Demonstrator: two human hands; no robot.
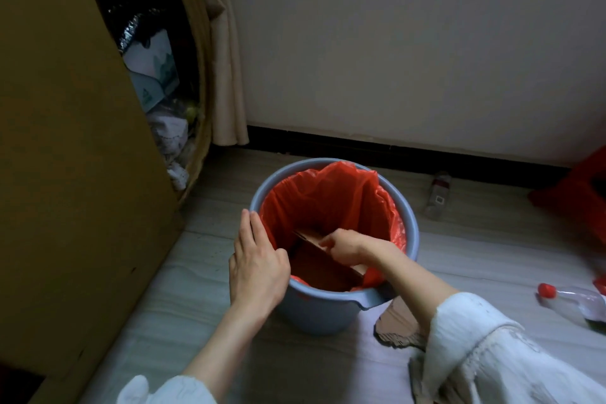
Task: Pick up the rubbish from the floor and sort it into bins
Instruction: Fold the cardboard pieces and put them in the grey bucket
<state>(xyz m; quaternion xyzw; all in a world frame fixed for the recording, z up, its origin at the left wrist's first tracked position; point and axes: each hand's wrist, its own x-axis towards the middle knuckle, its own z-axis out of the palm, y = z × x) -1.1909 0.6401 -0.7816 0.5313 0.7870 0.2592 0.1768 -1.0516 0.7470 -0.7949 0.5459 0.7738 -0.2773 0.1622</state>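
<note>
A large cardboard box point(65, 157) fills the left of the frame. At centre, a grey bucket point(314, 308) lined with a red bag point(328, 200) stands on the floor point(196, 289). The left hand point(257, 259) grips its rim. The right hand point(344, 248), fingers curled, grasps a cardboard piece point(321, 264) inside. Two plastic bottles lie at right, one point(437, 193) near the wall, one point(574, 300) at the edge.

Bucket point(321, 311): smooth matt grey plastic. Liner point(328, 200): thin glossy red plastic film, wrinkled. Cardboard piece point(323, 267): matt brown. Bottle point(577, 302): clear glossy plastic. Floor point(203, 289): smooth, wood-grain look.
</note>
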